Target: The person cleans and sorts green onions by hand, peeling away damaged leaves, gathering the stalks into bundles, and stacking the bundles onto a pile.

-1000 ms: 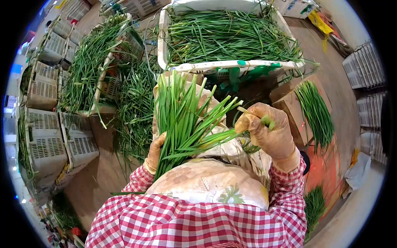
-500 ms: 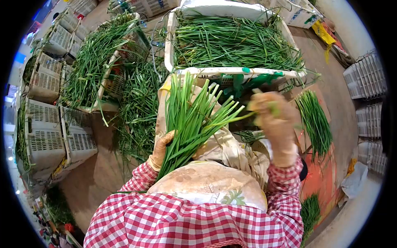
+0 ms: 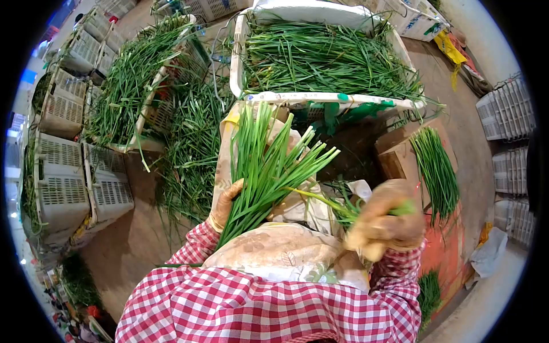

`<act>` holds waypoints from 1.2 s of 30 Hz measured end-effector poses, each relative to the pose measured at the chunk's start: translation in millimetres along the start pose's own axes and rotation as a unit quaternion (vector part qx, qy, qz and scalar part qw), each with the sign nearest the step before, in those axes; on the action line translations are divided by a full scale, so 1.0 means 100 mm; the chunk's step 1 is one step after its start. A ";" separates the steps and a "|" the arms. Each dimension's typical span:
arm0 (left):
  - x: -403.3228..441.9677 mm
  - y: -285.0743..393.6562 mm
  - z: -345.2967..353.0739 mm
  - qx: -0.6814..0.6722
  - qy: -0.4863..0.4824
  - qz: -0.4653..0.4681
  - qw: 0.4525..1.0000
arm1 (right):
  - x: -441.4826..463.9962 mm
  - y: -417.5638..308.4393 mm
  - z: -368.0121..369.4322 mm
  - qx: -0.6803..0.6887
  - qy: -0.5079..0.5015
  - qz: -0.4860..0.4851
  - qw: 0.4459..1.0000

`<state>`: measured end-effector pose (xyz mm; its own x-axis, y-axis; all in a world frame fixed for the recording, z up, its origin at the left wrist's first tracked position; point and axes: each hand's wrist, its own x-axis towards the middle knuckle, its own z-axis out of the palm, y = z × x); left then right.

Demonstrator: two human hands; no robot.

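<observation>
A thick bunch of garlic chives (image 3: 266,166) lies across my lap, its pale cut ends fanned toward the crate ahead. My gloved left hand (image 3: 226,207) is closed around the lower left side of the bunch, with the thumb on top. To the right of it, my gloved right hand (image 3: 389,220) is smeared by motion. It grips a few loose chive leaves (image 3: 343,211); some green also shows past its fingers. A yellowish leaf runs from the bunch toward that hand. A stained apron (image 3: 286,243) covers my lap.
Straight ahead stands a white crate (image 3: 326,98) heaped with chives. Another full crate (image 3: 146,123) is at left, with loose leaves (image 3: 191,148) piled beside it. A neat chive bundle (image 3: 436,171) lies on cardboard at right. Stacked crates (image 3: 60,177) line the left; more (image 3: 506,108) stand far right.
My right hand has moved down and back toward me, away from the cut ends, drawing loose leaves with it. The left hand and the bunch have stayed nearly in place.
</observation>
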<state>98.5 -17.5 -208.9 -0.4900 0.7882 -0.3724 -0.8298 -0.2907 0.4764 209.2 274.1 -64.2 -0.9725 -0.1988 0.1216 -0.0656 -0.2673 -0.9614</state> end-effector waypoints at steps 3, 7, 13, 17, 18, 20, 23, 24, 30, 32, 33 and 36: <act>0.01 -0.02 -0.11 0.005 0.015 0.004 1.000 | 0.15 -0.28 -0.43 0.071 -0.222 -0.032 0.972; -0.01 -0.03 -0.05 0.065 0.074 0.044 0.994 | -0.15 -0.33 -0.05 -0.276 0.227 0.068 0.931; -0.08 0.05 0.31 0.082 0.039 0.086 0.992 | 0.41 0.66 0.25 -0.376 0.090 0.188 0.903; -0.09 0.11 0.24 0.025 0.000 0.047 0.999 | 0.52 0.63 0.39 -0.278 0.085 0.239 0.927; -0.07 0.08 0.24 0.095 0.039 0.102 0.989 | 0.53 0.42 0.42 -0.239 0.052 0.278 0.929; -0.05 0.03 0.05 0.024 0.025 0.069 0.997 | 0.37 0.25 0.23 -0.289 0.010 0.062 0.955; -0.03 0.03 0.06 -0.101 -0.022 0.003 0.995 | 0.17 -0.12 0.01 -0.106 0.230 -0.011 0.967; -0.02 0.04 0.09 -0.104 -0.035 -0.003 0.994 | 0.16 -0.12 -0.11 -0.182 0.307 -0.059 0.932; 0.03 0.12 0.25 0.048 0.027 0.055 0.997 | 0.43 0.61 0.02 -0.523 0.224 -0.084 0.818; 0.02 0.11 0.26 0.053 0.027 0.050 0.997 | 0.54 0.63 0.37 -0.484 0.104 0.070 0.866; 0.03 0.11 0.28 0.058 0.024 0.048 0.997 | 0.62 0.64 0.46 -0.531 0.066 0.134 0.834; -0.02 0.14 0.34 0.101 0.018 0.029 0.994 | 0.70 0.92 0.49 -0.407 0.059 0.137 0.901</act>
<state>97.1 -4.1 -174.3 -0.5484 0.7520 -0.3657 -0.7305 -0.2181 0.6471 145.7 189.5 -131.9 -0.9910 -0.0381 -0.1280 0.0841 0.5665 -0.8197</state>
